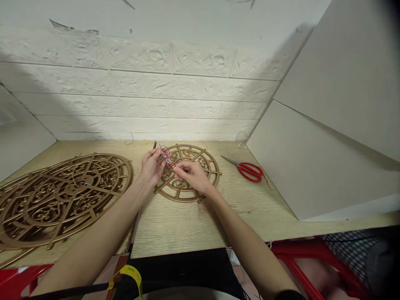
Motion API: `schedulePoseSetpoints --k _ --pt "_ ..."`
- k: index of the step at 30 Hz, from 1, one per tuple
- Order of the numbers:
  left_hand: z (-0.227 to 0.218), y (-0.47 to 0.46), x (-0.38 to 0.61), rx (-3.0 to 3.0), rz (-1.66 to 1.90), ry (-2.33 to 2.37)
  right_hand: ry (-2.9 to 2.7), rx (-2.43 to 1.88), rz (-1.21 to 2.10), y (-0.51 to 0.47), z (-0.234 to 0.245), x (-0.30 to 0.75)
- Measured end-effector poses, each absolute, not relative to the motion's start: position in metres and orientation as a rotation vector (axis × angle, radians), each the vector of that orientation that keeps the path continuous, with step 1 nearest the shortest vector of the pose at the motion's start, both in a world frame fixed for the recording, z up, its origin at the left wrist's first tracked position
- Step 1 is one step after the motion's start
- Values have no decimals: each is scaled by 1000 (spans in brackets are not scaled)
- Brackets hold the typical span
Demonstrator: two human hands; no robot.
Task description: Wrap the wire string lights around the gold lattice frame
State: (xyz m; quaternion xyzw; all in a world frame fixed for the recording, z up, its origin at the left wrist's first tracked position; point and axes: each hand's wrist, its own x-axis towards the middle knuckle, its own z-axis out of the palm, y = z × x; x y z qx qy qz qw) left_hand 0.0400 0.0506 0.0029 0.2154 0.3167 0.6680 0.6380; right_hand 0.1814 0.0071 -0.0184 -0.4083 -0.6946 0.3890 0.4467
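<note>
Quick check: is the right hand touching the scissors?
Apart. The head view shows the right hand left of the scissors, with the gold disc's rim and wooden tabletop visible between them.

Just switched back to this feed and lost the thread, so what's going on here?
A person is holding a small red patterned cylinder with both hands, the left hand at its upper end and the right hand at its lower end. They are held over a round gold openwork frame on the wooden table. More gold frames are piled at left; red-handled scissors lie at right, unheld.
</note>
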Motion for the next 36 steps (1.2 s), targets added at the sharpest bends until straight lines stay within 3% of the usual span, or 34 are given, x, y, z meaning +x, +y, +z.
schedulePoseSetpoints --k 17,27,36 --pt "10 53 34 474 1501 737 -1174 -1061 768 22 -11 216" --pt "16 48 34 529 1485 721 -1883 -1026 477 11 -14 195" --pt "15 45 35 683 1483 664 -2033 -1113 348 16 -26 191"
